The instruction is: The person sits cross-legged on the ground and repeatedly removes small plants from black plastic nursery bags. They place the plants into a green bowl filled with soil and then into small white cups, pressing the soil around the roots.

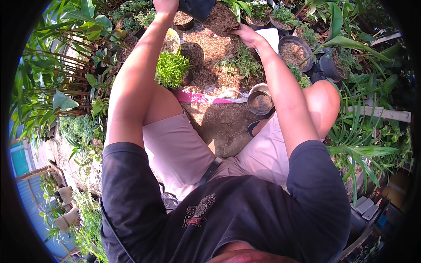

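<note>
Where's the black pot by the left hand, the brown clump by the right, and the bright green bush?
Black pot (197,8): head view, outer side.
Brown clump (221,19): head view, its middle.
Bright green bush (171,70): head view, middle leaves.

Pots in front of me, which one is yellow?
The yellow pot just beyond the bright green leafy plant; no other pot there looks yellow.

My bare left hand (165,5) and the black plastic pot (196,8) are cut off by the upper edge; grip unreadable. Fingers of my bare right hand (247,36) are partly hidden at the brown fibrous root clump (219,19). My right forearm (287,85) overlaps a flat white object (272,37), material unclear. Round metallic pot (258,89): contents indistinct. Dark sandal (251,128): mostly hidden behind pale pink shorts (173,142).
</note>
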Tool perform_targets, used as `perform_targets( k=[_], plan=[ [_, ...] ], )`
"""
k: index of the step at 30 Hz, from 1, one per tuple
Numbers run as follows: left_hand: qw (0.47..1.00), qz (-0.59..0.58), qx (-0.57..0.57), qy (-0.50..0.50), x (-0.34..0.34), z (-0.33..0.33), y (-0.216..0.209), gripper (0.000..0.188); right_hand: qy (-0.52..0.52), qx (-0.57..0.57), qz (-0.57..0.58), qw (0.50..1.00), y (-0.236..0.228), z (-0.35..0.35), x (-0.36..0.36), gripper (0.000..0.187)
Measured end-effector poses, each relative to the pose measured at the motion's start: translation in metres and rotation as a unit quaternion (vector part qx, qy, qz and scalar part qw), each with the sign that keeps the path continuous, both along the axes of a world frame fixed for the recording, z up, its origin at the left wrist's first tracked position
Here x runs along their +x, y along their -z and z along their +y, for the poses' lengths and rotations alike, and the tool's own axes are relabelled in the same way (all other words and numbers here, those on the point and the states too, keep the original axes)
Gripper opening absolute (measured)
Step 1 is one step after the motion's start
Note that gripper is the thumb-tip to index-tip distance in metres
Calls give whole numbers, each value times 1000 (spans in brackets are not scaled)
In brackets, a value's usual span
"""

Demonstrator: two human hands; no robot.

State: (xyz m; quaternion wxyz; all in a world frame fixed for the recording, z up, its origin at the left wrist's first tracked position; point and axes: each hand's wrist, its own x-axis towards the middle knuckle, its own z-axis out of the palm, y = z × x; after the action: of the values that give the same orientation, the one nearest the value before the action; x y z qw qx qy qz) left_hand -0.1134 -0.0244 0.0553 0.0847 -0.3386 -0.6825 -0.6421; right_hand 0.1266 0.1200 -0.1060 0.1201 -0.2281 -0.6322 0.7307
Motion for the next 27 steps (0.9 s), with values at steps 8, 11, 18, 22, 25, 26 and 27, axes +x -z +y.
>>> perform_targets(
  k=[8,11,18,22,25,26,27],
  plan=[
    [998,26,15,-52,-5,-5,-6,27,-7,51,-99,994,4,7,-7,66],
    [995,21,52,-79,-14,-9,-13,29,-18,26,-81,996,4,8,-3,59],
    [990,30,33,-137,-27,-30,-23,32,29,333,-283,899,17,-17,-13,34],
    [989,53,9,-137,-20,-37,-30,31,23,464,-366,806,21,-50,-12,24],
    [994,64,12,-90,-10,-43,-37,26,-12,496,-368,786,11,-64,-28,24],
    [995,53,4,-78,-6,-45,-39,25,-21,506,-369,780,7,-68,-35,24],
    [997,42,-3,-66,-3,-47,-40,23,-11,510,-348,786,3,-71,-45,24]
  ],
)
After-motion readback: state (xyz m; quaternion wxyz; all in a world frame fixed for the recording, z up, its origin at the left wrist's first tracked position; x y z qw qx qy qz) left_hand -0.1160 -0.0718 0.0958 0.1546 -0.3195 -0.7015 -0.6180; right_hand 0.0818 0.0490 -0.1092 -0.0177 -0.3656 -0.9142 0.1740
